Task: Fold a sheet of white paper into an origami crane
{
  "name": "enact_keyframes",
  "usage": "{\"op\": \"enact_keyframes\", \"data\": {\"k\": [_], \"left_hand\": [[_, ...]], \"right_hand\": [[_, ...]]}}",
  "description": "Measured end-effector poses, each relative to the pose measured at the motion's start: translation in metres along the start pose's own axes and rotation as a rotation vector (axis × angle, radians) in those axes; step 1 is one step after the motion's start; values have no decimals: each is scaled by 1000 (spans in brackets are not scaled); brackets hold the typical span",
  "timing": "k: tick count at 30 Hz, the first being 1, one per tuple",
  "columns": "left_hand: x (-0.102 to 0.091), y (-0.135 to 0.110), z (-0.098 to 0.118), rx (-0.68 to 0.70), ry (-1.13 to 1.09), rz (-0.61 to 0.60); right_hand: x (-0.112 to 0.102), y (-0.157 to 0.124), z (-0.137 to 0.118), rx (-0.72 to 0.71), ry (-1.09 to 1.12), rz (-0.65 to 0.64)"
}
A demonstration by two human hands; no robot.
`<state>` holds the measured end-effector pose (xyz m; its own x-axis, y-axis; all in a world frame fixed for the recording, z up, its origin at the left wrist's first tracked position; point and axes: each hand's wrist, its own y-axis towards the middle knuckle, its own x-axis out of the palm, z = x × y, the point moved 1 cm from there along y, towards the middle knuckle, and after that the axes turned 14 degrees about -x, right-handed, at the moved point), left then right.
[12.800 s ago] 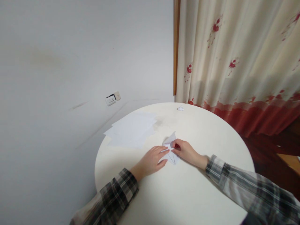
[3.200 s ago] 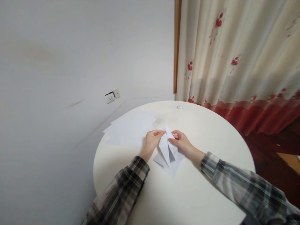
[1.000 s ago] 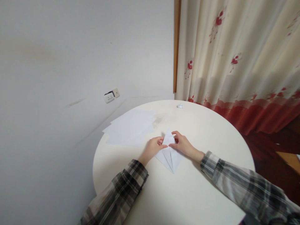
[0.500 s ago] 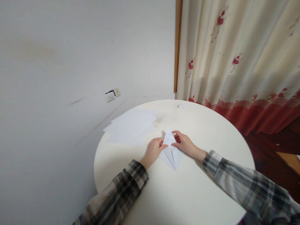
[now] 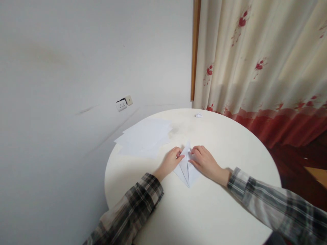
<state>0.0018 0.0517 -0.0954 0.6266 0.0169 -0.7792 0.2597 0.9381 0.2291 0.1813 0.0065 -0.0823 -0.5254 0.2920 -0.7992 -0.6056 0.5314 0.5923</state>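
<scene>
Between my two hands lies a folded sheet of white paper (image 5: pixel 186 174), a kite-like shape with a narrow point away from me and a wider point toward me. A crease or slit runs down its middle. My left hand (image 5: pixel 173 158) is closed on its left edge, thumb on top and fingers curled. On the other side my right hand (image 5: pixel 204 161) pinches the right part near the upper half, its thumb and forefinger bent at the paper. The fingertips partly hide the upper folds.
Several loose white sheets (image 5: pixel 145 136) lie overlapped at the table's far left. A small crumpled piece of paper (image 5: pixel 198 115) sits near the far edge of the round white table (image 5: pixel 204 217). Behind are a wall with a socket (image 5: pixel 121 105) and a flowered curtain (image 5: pixel 230 68).
The upper part of the paper has narrowed, with its right side drawn inward. My right hand has turned and its fingers have closed more over the paper. The view has shifted slightly.
</scene>
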Motion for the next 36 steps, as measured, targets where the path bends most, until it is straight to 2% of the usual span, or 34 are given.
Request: {"op": "enact_keyframes", "data": {"k": [5,8,11,13,16,20,27,30,33,36], "left_hand": [[-4,9,-2,9,31,8],[-4,9,-1,-3,55,32],[-4,7,3,-4,133,151],[-5,6,4,57,208,204],[-5,6,-1,191,259,118],[-6,5,-12,260,331,3],[-21,-10,-4,272,526,4],[-26,-19,2,289,561,-38],[-25,-22,4,305,494,-53],[-21,-17,0,239,280,-24]], "right_hand": [[-3,3,-12,-150,91,-105],[-2,3,-15,-189,114,-162],[0,3,-15,-192,109,-156],[0,3,-15,-195,98,-154],[1,3,-15,-188,88,-161],[-1,2,-15,-191,120,-176],[-12,1,4,-109,83,-261],[-13,1,18,-86,53,-288],[-9,2,26,-45,81,-290],[-5,1,28,7,134,-267]]}}
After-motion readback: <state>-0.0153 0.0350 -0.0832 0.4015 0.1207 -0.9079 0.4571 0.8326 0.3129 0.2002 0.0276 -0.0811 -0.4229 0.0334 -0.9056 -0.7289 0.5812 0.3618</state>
